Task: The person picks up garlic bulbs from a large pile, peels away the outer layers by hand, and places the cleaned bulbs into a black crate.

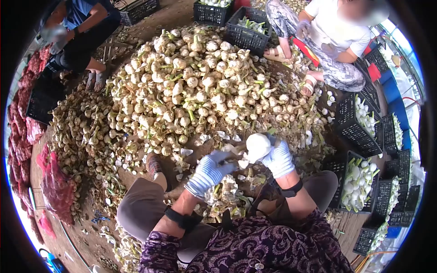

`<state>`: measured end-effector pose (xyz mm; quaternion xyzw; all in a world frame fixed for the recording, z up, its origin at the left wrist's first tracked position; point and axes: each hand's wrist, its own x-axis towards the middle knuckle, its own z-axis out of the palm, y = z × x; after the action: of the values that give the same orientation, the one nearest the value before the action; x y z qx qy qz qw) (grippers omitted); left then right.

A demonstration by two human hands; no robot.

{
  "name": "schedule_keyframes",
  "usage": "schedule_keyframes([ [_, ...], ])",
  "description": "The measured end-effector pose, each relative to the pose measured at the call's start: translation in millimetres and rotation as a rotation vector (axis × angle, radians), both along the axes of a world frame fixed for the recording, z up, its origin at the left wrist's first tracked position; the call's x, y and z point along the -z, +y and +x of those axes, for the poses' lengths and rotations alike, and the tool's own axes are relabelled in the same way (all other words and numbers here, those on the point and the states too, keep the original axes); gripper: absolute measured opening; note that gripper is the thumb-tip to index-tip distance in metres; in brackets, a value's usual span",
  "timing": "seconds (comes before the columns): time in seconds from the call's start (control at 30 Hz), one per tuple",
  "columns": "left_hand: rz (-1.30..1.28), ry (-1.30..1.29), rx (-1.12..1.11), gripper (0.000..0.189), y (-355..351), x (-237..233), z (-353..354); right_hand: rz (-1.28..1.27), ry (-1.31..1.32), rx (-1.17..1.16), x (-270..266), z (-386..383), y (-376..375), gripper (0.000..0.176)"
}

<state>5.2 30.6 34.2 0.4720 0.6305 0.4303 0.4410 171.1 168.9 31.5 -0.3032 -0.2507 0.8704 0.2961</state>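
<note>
In the head view, my right hand (pixel 278 159), in a striped white-and-blue glove, holds a large white peeled garlic bulb (pixel 258 146) above the floor. Just left of the bulb is my left hand (pixel 211 172), gloved the same way, with its fingers bent toward loose skin (pixel 243 163) hanging at the bulb's side. Whether those fingertips grip any skin is too blurred to tell. Beyond both hands rises a big heap of unpeeled garlic (pixel 191 86). Peeled skins and stem scraps (pixel 225 195) lie below, between my knees.
Black crates of white bulbs stand at the right, the nearest crate (pixel 337 182) beside my right knee. More crates (pixel 248 38) are behind the heap. Two people sit across from me, one at the back left, one at the back right. Red mesh sacks (pixel 57 186) lie left.
</note>
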Motion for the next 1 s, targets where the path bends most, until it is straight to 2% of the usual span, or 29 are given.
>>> schedule_keyframes([
  [0.03, -0.032, -0.191, 0.012, 0.026, 2.2, -2.2, 6.7, 0.006, 0.001, 0.000, -0.5, 0.2, 0.1, 0.020],
  [0.1, -0.124, -0.534, -0.044, 0.038, 3.7, -14.1, 21.9, 0.709, -0.521, -0.002, 5.4, 2.2, -8.2, 0.015],
  [0.13, -0.084, -0.652, -0.036, 0.035, 5.6, -15.4, 24.5, 1.058, -0.781, -0.002, 9.4, 2.6, -12.9, 0.012],
  [0.17, -0.101, -0.649, -0.071, 0.034, 9.1, -16.3, 28.3, 0.553, -0.497, 0.099, 13.1, 2.0, -15.5, 0.010],
  [0.2, -0.117, -0.647, -0.107, 0.034, 11.2, -16.9, 30.9, 0.245, -0.230, 0.241, 14.9, -3.9, -23.7, 0.012],
  [0.23, -0.117, -0.647, -0.107, 0.034, 10.6, -12.1, 32.0, 0.162, -0.138, 0.233, 17.8, -4.1, -23.1, 0.014],
  [0.3, 0.090, -0.170, -0.103, 0.029, 10.5, -4.5, 33.2, 0.084, -0.046, 0.221, 20.1, -4.9, -22.7, 0.016],
  [0.33, 0.093, -0.172, -0.105, 0.029, 11.4, -6.4, 29.7, -0.015, -0.039, 0.220, 20.5, -4.8, -25.6, 0.015],
  [0.4, 0.329, 0.658, -0.021, 0.025, 11.6, -12.5, 15.7, -0.116, -0.037, 0.222, 22.9, 2.0, -25.6, 0.016],
  [0.43, 0.468, 0.846, -0.030, 0.018, 12.1, -5.2, 10.6, -0.207, 0.018, 0.121, 25.2, 11.7, -20.2, 0.016],
  [0.47, 0.218, 1.174, 0.175, 0.020, 13.1, -1.2, 4.3, -0.299, 0.070, 0.016, 26.1, 18.8, -16.9, 0.017],
  [0.5, 0.048, 1.255, 0.165, 0.013, 13.6, -0.9, -3.6, -0.344, 0.128, -0.034, 20.4, 20.1, -13.7, 0.021],
  [0.53, -0.125, 1.329, 0.155, 0.008, 13.6, -0.5, -11.6, -0.146, -0.071, 0.167, 6.0, 15.9, -21.6, 0.024],
  [0.6, -0.041, 1.361, -0.039, 0.010, 14.8, 13.5, -26.0, -0.366, 0.159, 0.097, 26.4, 39.4, -6.0, 0.028],
  [0.67, 0.008, 1.278, -0.094, 0.015, 15.1, 11.5, -16.5, -0.342, 0.190, 0.106, 38.1, 47.4, -5.2, 0.031],
  [0.73, 0.222, 0.774, -0.129, 0.016, 17.6, 0.0, 7.6, -0.319, 0.216, 0.099, 36.4, 50.4, -7.1, 0.034],
  [0.77, 0.045, 0.530, 0.020, 0.022, 21.2, -13.9, 18.2, -0.269, 0.246, 0.106, 33.3, 48.9, -10.9, 0.036],
  [0.8, -0.026, 0.388, 0.066, 0.031, 22.3, -27.2, 28.1, -0.220, 0.278, 0.116, 28.1, 45.0, -17.5, 0.039],
  [0.83, 0.038, 0.298, 0.037, 0.026, 20.3, -29.8, 34.2, -0.140, 0.087, 0.238, 15.3, 35.0, -23.9, 0.042],
  [0.9, 0.098, 0.208, 0.007, 0.022, 21.0, -28.0, 43.4, -0.126, 0.087, 0.217, 12.8, 31.1, -29.3, 0.043],
  [0.97, 0.128, -0.061, -0.066, 0.020, 26.5, -18.5, 48.1, -0.159, 0.118, 0.167, 20.7, 28.9, -32.8, 0.045],
  [1.0, 0.127, -0.061, -0.069, 0.020, 26.4, -15.7, 48.1, -0.160, 0.117, 0.165, 25.8, 28.2, -34.0, 0.045],
])
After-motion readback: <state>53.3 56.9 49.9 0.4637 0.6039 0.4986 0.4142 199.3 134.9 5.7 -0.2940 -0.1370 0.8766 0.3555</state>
